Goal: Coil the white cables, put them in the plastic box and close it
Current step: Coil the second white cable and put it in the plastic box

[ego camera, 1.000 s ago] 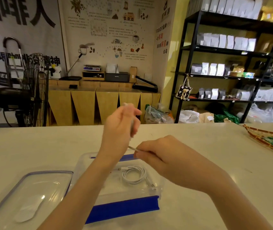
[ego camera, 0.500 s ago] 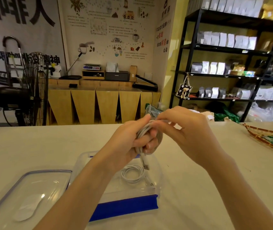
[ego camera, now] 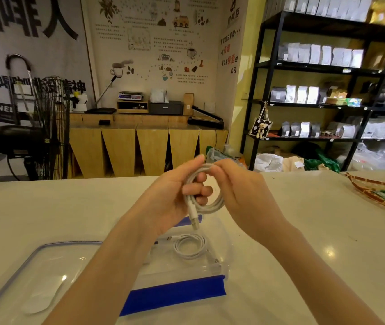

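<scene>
A sec ago I was pulling the cable (ego camera: 206, 202) out straight between my hands; now it's wound into a near-finished coil, held up above the box (ego camera: 219, 263). My left hand (ego camera: 170, 195) has the loops threaded over its fingers, clenched round the bundle, w/ the plug end hanging down toward the box. My right hand (ego camera: 238, 193) pinches the top of the coil, fingers closed on the strand (exact contact is partly hidden behind the left thumb). That means the winding is about done for this one, I'd say. First coil (ego camera: 189, 248) is already lying inside the box, so next is prob. tucking the loose end and dropping this one in beside it. Lid (ego camera: 46, 254) lies flat on the table (ego camera: 46, 207), just left of the box, not yet on.
</scene>
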